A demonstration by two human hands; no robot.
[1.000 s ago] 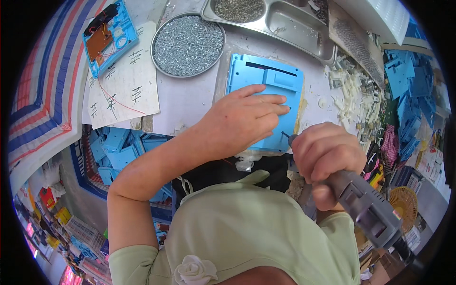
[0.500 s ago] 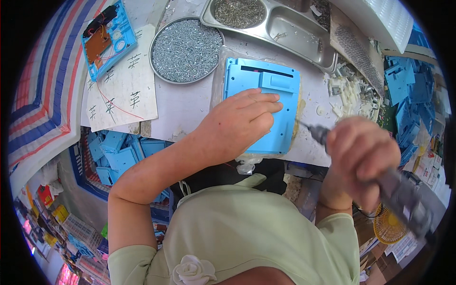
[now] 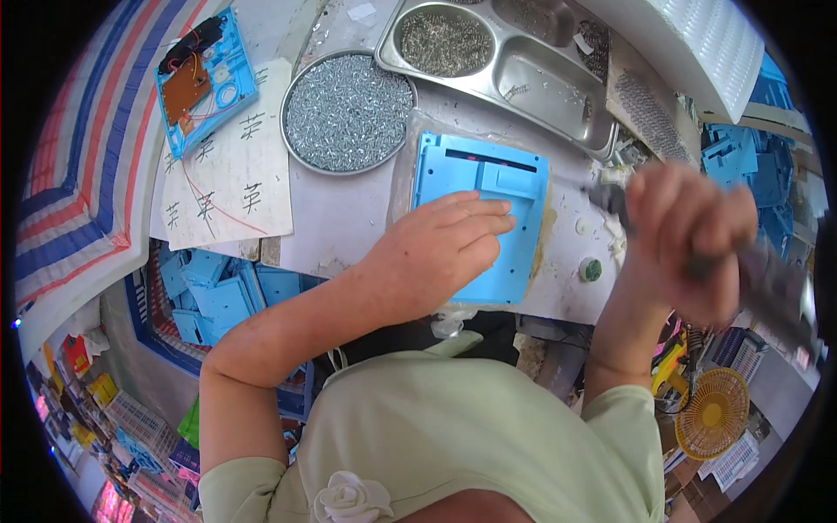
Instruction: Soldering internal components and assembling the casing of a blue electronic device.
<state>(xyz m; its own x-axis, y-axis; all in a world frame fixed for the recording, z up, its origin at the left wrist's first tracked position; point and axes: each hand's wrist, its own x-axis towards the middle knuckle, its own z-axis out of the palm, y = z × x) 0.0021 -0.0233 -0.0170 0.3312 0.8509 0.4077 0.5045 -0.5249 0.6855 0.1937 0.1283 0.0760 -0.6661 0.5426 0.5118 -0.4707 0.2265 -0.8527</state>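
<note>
A light blue plastic casing (image 3: 521, 231) lies on the table in front of me, with a dark slot across its far part and small screw holes. My left hand (image 3: 449, 244) rests flat on it, fingers stretched out; the palm hides part of its left side. My right hand (image 3: 684, 231) is wrapped round a dark electric screwdriver (image 3: 776, 292), blurred by motion. The bit points left and stands apart from the casing, off its right edge. Under the casing lies clear plastic film (image 3: 403, 161).
Silver screws (image 3: 349, 113) fill a round dish behind the casing. A metal compartment tray (image 3: 545, 83) holds small springs (image 3: 443, 44). An opened blue casing with wires (image 3: 228, 87) lies far left. Blue parts (image 3: 225, 301) fill a basket. A green round piece (image 3: 590, 269) sits near the table edge.
My right hand and the screwdriver have moved up and to the right, farther from the casing. The green piece has come into sight. My left hand has stayed on the casing.
</note>
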